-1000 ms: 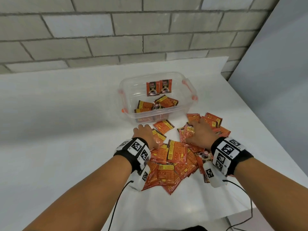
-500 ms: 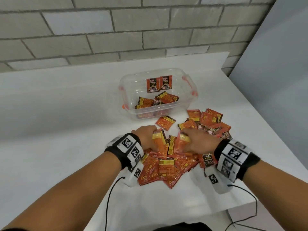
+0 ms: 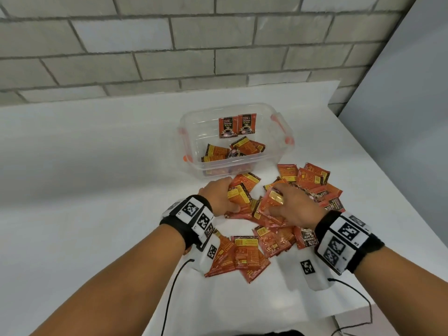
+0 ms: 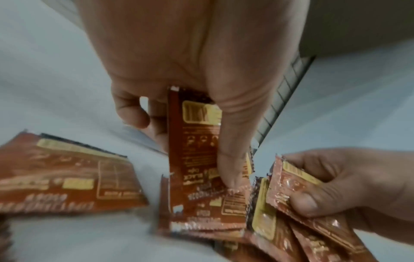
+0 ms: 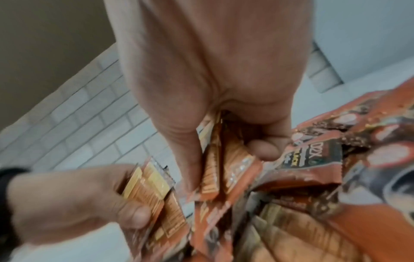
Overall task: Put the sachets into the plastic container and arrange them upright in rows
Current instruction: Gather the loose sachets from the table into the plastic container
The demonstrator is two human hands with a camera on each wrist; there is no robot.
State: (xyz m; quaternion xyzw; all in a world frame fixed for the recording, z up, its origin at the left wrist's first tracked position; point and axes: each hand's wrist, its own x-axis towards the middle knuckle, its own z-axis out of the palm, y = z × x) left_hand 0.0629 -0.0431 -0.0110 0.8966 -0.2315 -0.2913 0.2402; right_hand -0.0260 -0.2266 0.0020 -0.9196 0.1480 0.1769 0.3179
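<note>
A clear plastic container (image 3: 191, 132) with orange clips stands on the white table. Two sachets (image 3: 237, 126) stand upright against its far wall and several lie flat inside. A heap of orange sachets (image 3: 247, 253) is spread in front of it. My left hand (image 3: 219, 196) pinches a small stack of sachets (image 4: 195, 150) between thumb and fingers, just above the heap. My right hand (image 3: 291, 204) grips another bunch of sachets (image 5: 215, 168), thumb on top, right beside the left one.
A grey brick wall (image 3: 169, 44) runs behind the table (image 3: 84, 178). The table's right edge (image 3: 388, 180) is close to the heap, with a grey panel beyond. Black cables (image 3: 169, 299) hang from both wristbands over the near edge.
Both hands went from lying flat on the heap to gathering sachets and lifting them. The bunches now sit closer together, slightly nearer the container.
</note>
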